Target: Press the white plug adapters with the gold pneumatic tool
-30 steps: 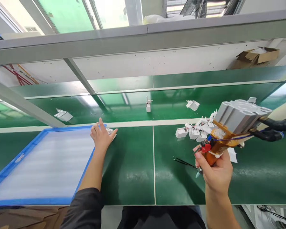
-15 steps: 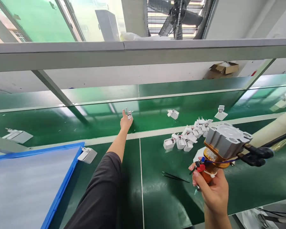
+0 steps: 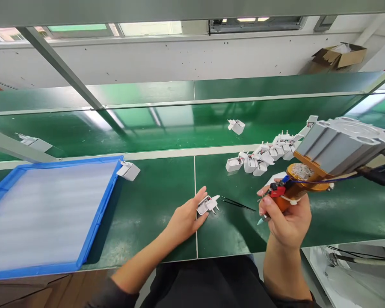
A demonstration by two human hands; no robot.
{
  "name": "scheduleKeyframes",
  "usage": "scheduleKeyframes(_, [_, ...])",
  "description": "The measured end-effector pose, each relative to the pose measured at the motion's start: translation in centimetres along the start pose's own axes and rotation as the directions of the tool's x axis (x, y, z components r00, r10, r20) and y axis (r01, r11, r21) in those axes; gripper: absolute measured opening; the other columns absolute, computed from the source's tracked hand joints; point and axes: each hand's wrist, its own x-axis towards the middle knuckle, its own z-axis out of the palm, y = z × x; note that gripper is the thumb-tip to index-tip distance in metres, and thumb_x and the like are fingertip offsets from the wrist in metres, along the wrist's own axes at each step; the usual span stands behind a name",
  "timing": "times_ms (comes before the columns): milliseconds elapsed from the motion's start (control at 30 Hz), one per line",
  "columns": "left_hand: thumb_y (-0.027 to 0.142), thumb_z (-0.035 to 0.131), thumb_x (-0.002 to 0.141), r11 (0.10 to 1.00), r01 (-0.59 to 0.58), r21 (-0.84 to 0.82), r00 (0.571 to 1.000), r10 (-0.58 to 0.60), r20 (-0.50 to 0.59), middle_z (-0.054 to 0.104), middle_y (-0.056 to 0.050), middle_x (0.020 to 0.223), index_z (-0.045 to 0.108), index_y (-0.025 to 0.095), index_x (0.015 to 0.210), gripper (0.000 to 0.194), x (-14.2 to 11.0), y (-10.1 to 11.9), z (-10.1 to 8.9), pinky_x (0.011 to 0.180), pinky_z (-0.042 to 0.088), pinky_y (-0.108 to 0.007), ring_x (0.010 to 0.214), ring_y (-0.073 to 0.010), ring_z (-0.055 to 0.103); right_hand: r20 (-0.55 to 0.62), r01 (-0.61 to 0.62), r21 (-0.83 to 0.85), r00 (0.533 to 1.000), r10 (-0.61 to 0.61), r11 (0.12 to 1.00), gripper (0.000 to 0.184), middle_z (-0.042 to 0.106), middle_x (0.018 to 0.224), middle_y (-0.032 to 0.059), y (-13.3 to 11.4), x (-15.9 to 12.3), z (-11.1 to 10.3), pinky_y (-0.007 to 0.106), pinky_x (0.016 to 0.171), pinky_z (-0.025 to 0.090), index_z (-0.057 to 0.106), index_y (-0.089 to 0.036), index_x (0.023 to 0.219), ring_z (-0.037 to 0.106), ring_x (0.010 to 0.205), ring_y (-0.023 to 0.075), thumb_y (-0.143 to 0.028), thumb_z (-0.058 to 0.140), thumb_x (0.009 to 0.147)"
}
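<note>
My left hand point(image 3: 186, 218) grips a small white plug adapter point(image 3: 204, 206) just above the green bench, thumb and fingers on its sides. The casing is open at one end, and a cap with two pins sits askew there. My right hand point(image 3: 288, 224) is wrapped round an orange glue dispenser point(image 3: 277, 202) with a grey metal cylinder block point(image 3: 343, 143) on top. Its teal nozzle tip point(image 3: 260, 221) points down and left, apart from the adapter. Between the hands lie black tweezers point(image 3: 239, 205). A white piece point(image 3: 275, 178) is partly hidden behind the dispenser.
Several open white adapters point(image 3: 259, 164) stand in a row at the right. Single ones lie beside the blue tray point(image 3: 96, 222), which has a white lining, at the back point(image 3: 236, 126) and at far left point(image 3: 35, 142). Frame posts point(image 3: 60, 68) rise behind. A hose joins the dispenser.
My left hand has come back from the far green strip, bringing an adapter to the near bench. My right hand still holds the dispenser. The camera has tilted downward.
</note>
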Motion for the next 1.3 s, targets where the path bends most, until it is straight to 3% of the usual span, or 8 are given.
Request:
scheduleKeyframes(100, [0.016,0.05,0.097,0.966,-0.164,0.2,0.982,0.178,-0.056,0.04,-0.014,0.158,0.04,0.033,0.149,0.055,-0.2,0.9,0.7,0.095,0.057,-0.037,0.126,-0.0268,0.062,0.033,0.009,0.014,0.999,-0.009,1.0,0.027,0.073,0.081,-0.0013,-0.1,-0.2,0.4,0.02,0.04,0.046,0.061,-0.023,0.102,0.058,0.047,0.0079,-0.009,0.069,0.08])
scheduleKeyframes(167, [0.015,0.049,0.097,0.953,-0.186,0.237,0.978,0.203,-0.046,0.041,-0.015,0.157,0.046,0.033,0.146,0.052,0.2,1.1,1.0,0.096,0.057,-0.039,0.123,-0.0269,0.064,0.049,0.01,0.028,0.999,-0.011,1.0,0.027,0.073,0.082,-0.0016,-0.1,-0.3,0.7,0.02,0.041,0.046,0.061,-0.023,0.104,0.055,0.045,0.0066,-0.011,0.069,0.081])
scheduleKeyframes(367, [0.021,0.067,0.085,0.989,0.098,-0.111,0.99,-0.108,-0.088,0.05,-0.016,0.146,0.049,0.021,0.14,0.058,0.6,0.4,2.5,0.095,0.058,-0.034,0.128,-0.0263,0.059,0.126,0.065,0.09,0.989,-0.076,0.994,0.029,0.072,0.081,-0.0018,0.0,-0.4,2.8,0.022,0.045,0.048,0.057,-0.026,0.111,0.054,0.046,0.0078,-0.023,0.069,0.085])
scheduleKeyframes(500, [0.029,0.072,0.083,0.974,0.172,-0.146,0.975,-0.189,-0.113,0.057,-0.019,0.139,0.064,0.015,0.109,0.031,0.2,0.2,3.4,0.1,0.055,-0.04,0.131,-0.0327,0.056,0.158,0.122,0.065,0.979,-0.131,0.99,0.032,0.06,0.062,-0.0084,0.1,-0.2,5.1,0.025,0.049,0.051,0.052,-0.026,0.105,0.051,0.044,0.0086,-0.026,0.074,0.081])
scheduleKeyframes(600, [0.032,0.067,0.086,0.975,0.172,-0.138,0.98,-0.184,-0.079,0.072,-0.014,0.112,0.063,0.015,0.115,0.034,0.0,1.0,2.9,0.084,0.058,-0.038,0.1,-0.0284,0.071,0.165,0.126,0.041,0.978,-0.131,0.991,0.04,0.055,0.061,-0.01,0.0,-0.1,6.6,0.025,0.048,0.048,0.049,-0.027,0.105,0.05,0.044,0.0086,-0.028,0.078,0.078])
scheduleKeyframes(700, [0.032,0.067,0.084,0.981,0.123,-0.148,0.99,-0.132,-0.055,0.073,-0.005,0.083,0.066,0.015,0.106,0.028,0.0,2.4,1.7,0.064,0.054,-0.031,0.068,-0.0211,0.068,0.163,0.145,0.041,0.975,-0.15,0.989,0.044,0.056,0.065,-0.0098,-0.3,-0.3,7.5,0.024,0.046,0.046,0.049,-0.027,0.108,0.048,0.043,0.0077,-0.028,0.08,0.075])
scheduleKeyframes(833, [0.029,0.067,0.08,0.979,0.026,-0.203,0.994,-0.047,-0.1,0.07,-0.004,0.079,0.069,0.017,0.102,0.025,0.3,3.8,0.1,0.064,0.05,-0.027,0.069,-0.019,0.064,0.126,0.159,0.035,0.979,-0.162,0.987,0.043,0.056,0.068,-0.0084,-0.6,-0.5,7.8,0.024,0.046,0.047,0.049,-0.028,0.103,0.053,0.049,0.0094,-0.028,0.08,0.074])
scheduleKeyframes(1300, [0.032,0.066,0.079,0.969,0.08,-0.234,0.997,-0.078,0.018,0.064,-0.002,0.076,0.07,0.018,0.103,0.028,0.6,4.5,-1.4,0.062,0.045,-0.025,0.066,-0.0156,0.057,0.138,0.111,-0.035,0.985,-0.106,0.993,0.034,0.062,0.072,-0.0055,-0.7,-0.7,7.3,0.026,0.05,0.051,0.047,-0.027,0.101,0.052,0.05,0.0095,-0.024,0.07,0.077])
